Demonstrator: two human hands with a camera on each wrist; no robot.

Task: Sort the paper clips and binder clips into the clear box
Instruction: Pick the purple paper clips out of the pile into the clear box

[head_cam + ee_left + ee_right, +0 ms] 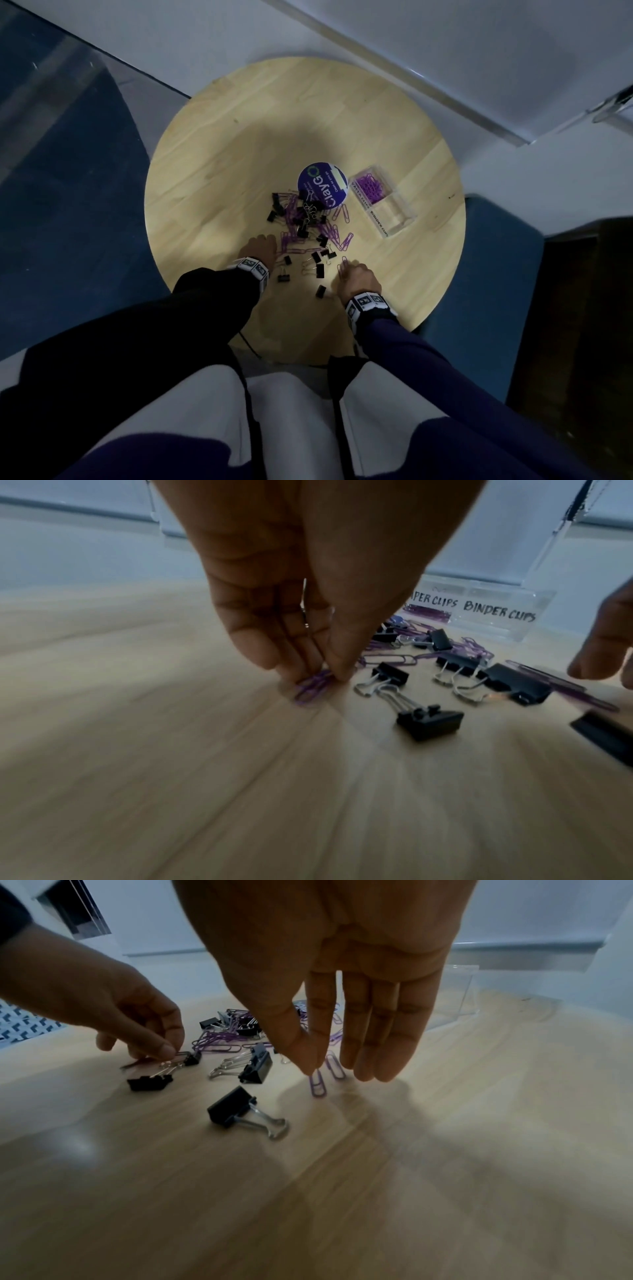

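Note:
Purple paper clips and black binder clips lie in a loose pile (308, 226) on the round wooden table (212, 164). My left hand (318, 676) is at the pile's left edge (262, 246) and pinches a few purple paper clips (311, 687) against the tabletop. My right hand (356, 274) is at the pile's near right. Its thumb and forefinger (313, 1066) pinch the top of one purple paper clip (318, 1087), the other fingers straight. The clear box (394, 219) stands to the right, with purple clips in its far compartment (371, 188) and a bare near one.
A round purple lid (323, 185) lies just beyond the pile, beside the box. Loose binder clips (232, 1107) (428, 721) sit between my hands. The box labels read PAPER CLIPS and BINDER CLIPS (498, 612). Blue seats flank the table.

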